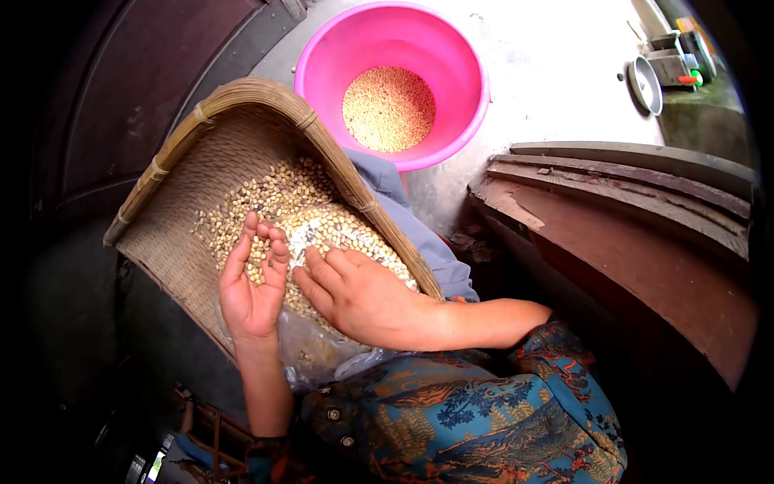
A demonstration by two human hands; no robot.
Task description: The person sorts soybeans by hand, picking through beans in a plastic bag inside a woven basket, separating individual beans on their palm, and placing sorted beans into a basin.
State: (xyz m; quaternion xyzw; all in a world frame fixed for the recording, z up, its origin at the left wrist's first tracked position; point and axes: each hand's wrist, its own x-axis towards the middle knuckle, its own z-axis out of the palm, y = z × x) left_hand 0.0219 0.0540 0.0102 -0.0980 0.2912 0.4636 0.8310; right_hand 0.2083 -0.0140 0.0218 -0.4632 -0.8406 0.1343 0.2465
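A woven bamboo scoop basket (181, 198) lies tilted in front of me, with pale yellow beans (290, 189) spread across it and a few dark bits among them. My left hand (254, 290) is held palm up over the beans, fingers loosely curled and apart from the thumb; whether a bean rests in it I cannot make out. Beside it, my right hand (367, 298) reaches palm down into the beans, fingers a little bent and apart, fingertips touching the pile. Clear plastic (302, 347) lies under the basket's near edge, below my wrists.
Beyond the basket stands a pink basin (459, 105) with smaller orange-tan beans (389, 109) at its bottom. A wooden board structure (621, 218) is on the right, a dark door (101, 105) on the left. A metal pan (646, 85) sits at the far right.
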